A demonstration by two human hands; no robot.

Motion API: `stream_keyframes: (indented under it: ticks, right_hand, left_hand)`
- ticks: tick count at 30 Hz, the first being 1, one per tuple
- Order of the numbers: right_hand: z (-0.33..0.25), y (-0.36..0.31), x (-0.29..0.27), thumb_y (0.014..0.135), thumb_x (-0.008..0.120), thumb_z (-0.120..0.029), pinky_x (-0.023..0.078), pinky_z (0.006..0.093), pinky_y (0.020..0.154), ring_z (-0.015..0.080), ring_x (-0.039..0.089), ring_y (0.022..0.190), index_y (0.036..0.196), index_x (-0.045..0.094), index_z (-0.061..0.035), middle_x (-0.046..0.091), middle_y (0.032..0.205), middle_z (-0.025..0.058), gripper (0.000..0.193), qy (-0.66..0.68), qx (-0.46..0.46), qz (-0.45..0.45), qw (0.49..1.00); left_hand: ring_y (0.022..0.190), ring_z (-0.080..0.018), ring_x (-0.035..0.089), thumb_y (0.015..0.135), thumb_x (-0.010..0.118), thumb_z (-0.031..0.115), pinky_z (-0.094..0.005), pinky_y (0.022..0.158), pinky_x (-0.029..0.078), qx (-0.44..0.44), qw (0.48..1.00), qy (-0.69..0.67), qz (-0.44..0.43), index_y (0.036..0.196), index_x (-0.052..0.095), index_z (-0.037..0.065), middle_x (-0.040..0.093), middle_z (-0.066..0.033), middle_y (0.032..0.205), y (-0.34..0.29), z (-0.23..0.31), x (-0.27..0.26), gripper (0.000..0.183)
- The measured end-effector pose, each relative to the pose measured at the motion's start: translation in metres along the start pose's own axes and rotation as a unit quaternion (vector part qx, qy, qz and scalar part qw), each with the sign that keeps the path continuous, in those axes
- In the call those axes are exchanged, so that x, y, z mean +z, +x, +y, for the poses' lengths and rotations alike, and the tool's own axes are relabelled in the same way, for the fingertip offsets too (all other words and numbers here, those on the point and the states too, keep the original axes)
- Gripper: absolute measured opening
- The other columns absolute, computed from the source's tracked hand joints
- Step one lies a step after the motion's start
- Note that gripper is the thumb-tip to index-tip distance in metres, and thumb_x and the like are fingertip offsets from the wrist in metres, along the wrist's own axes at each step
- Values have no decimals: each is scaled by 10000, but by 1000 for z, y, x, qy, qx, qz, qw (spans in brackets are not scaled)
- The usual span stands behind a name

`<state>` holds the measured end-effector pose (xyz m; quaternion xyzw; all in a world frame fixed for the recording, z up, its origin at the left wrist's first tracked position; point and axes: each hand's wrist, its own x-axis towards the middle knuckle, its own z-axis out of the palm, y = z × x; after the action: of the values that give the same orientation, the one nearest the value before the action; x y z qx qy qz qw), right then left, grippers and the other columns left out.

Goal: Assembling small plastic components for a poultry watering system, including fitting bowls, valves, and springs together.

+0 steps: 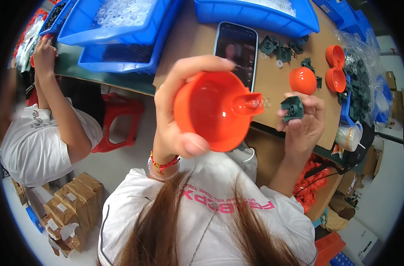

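My left hand (171, 102) is wrapped round an orange plastic cup (206, 113), its open mouth toward me. A short spout-like neck (248, 104) juts from the cup's right side, with a small clear coil at its end. In my right hand (305, 122) a small dark green plastic part (292, 109) is pinched between thumb and fingers, a little right of the coil. Beyond that hand, on the table, sit an orange rounded piece (303, 80) and an orange double-cup piece (335, 68).
A phone (237, 53) lies on the brown tabletop (188, 44). Blue bins (135, 33) of small white and black parts stand at the back. Loose green parts (283, 52) lie nearby. Orange pieces (313, 181) fill a box at lower right. A co-worker (46, 133) sits at left beside a red stool (122, 119).
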<state>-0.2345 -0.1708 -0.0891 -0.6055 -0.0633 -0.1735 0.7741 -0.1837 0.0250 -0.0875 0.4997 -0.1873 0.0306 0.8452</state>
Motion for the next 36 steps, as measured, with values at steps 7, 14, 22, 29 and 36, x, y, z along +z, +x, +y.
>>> stream_keyframes:
  ticks: [7, 14, 22, 29, 36]
  right_hand:
    - [-4, -8, 12, 691, 669, 28, 522, 237, 635, 206, 548, 898, 1097, 478, 31, 503, 1061, 188, 449, -40, -57, -53, 996]
    - [-5, -11, 14, 670, 640, 82, 517, 242, 706, 217, 528, 967, 1073, 507, 48, 501, 1074, 191, 426, -93, -86, -94, 988]
    - [-7, -10, 16, 698, 636, 46, 514, 233, 703, 220, 537, 960, 1076, 513, 73, 510, 1067, 203, 398, -116, -59, -109, 986]
    - [-19, -10, 22, 646, 675, 37, 505, 261, 685, 215, 570, 900, 1012, 576, 50, 556, 1000, 165, 380, -155, -25, -116, 981]
    - [-10, -11, 39, 583, 679, 60, 473, 252, 637, 193, 593, 786, 1040, 589, 9, 584, 908, 138, 469, -286, -123, -95, 946]
  left_hand:
    - [802, -214, 596, 547, 703, 615, -291, 702, 488, 47, 987, 66, -140, 1082, 435, -125, 555, -185, 978, -3, 0, 8, 952]
    - [743, -213, 615, 509, 697, 646, -284, 657, 489, 94, 969, 135, -182, 1047, 489, -104, 601, -172, 881, 3, 0, 6, 946]
    - [731, -194, 615, 486, 684, 679, -276, 645, 485, 86, 972, 139, -171, 1027, 513, -76, 611, -148, 851, 1, -1, 8, 944]
    - [749, -180, 590, 529, 694, 602, -263, 663, 468, -1, 984, 59, -169, 1024, 487, -40, 584, -126, 876, -3, -2, 8, 837]
    - [742, -156, 568, 594, 738, 443, -266, 664, 453, -83, 991, -73, -80, 1057, 458, -10, 584, -95, 853, -10, -1, 11, 706]
